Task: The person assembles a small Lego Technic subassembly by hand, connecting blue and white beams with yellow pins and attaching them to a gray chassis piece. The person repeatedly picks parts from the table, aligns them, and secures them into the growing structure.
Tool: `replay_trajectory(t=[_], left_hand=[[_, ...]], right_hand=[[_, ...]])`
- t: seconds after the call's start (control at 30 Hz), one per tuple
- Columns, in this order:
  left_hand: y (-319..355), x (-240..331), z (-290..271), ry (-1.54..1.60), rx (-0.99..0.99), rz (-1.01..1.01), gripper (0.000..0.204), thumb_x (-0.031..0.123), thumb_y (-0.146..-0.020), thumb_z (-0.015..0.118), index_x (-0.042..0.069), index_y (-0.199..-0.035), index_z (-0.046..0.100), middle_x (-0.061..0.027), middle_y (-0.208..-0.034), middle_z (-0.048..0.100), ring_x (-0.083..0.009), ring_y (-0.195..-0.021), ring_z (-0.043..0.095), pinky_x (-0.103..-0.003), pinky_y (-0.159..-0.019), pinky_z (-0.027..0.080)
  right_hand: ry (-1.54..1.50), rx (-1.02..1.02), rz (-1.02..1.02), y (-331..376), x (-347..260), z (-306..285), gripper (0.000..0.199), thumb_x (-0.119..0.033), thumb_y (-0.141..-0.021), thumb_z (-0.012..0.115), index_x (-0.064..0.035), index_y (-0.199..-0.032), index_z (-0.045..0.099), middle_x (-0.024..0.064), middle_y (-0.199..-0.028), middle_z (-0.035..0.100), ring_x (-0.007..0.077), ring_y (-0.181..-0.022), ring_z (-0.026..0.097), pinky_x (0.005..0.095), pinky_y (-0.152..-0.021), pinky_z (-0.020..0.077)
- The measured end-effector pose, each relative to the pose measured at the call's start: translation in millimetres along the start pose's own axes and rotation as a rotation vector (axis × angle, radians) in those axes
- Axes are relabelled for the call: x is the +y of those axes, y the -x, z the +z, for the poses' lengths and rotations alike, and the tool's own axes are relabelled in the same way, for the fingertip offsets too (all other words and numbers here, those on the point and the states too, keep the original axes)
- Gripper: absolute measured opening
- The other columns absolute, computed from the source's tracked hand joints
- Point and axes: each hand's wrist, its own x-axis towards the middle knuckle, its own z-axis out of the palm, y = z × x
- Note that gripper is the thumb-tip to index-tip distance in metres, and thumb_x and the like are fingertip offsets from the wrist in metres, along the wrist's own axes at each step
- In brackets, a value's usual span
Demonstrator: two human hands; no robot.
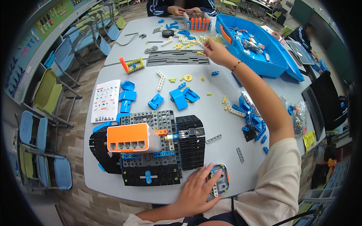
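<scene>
While right hand [215, 51] reaches, left hand [196, 190] covers grey module [221, 180]

Tracked vehicle [151, 148] sits on the near-left of the table [211, 124], instruction sheet [106, 101] just behind its left side. Left hand [196, 194] lies flat at the near edge, right of the vehicle, on a small module [220, 180]. Right hand [215, 51] is far back among loose parts, parts bin [264, 62] to its right.

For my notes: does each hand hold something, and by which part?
The left hand lies flat on a small grey brick assembly. The right hand reaches among far loose pieces; any hold cannot be told.
</scene>
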Motion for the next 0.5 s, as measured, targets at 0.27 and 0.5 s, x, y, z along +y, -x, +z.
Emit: replay_trajectory(t=[0.27,0.5], left_hand=[[1,0,0,-0.008,0.016,0.008,0.082,0.036,-0.078,0.080,0.006,-0.144,0.040,-0.0254,-0.145,0.034,-0.0457,-0.132,0.040,-0.053,-0.106,0.037],[-1,0,-1,-0.008,0.026,0.012,0.083,0.034,-0.077,0.080,0.005,-0.143,0.040,-0.0253,-0.145,0.034,-0.0443,-0.130,0.042,-0.052,-0.105,0.039]], right_hand=[[-0.066,-0.148,0.043,36,9,-31,0.025,-0.020,-0.096,0.059,-0.0031,-0.115,0.059,0.0057,-0.087,0.062,0.0119,-0.077,0.055,0.0269,-0.067,0.0446],[-0.145,-0.283,-0.069,59,-11,-27,0.024,-0.026,-0.091,0.068,-0.0062,-0.104,0.070,0.0085,-0.082,0.068,0.0152,-0.076,0.063,0.0284,-0.070,0.0487]])
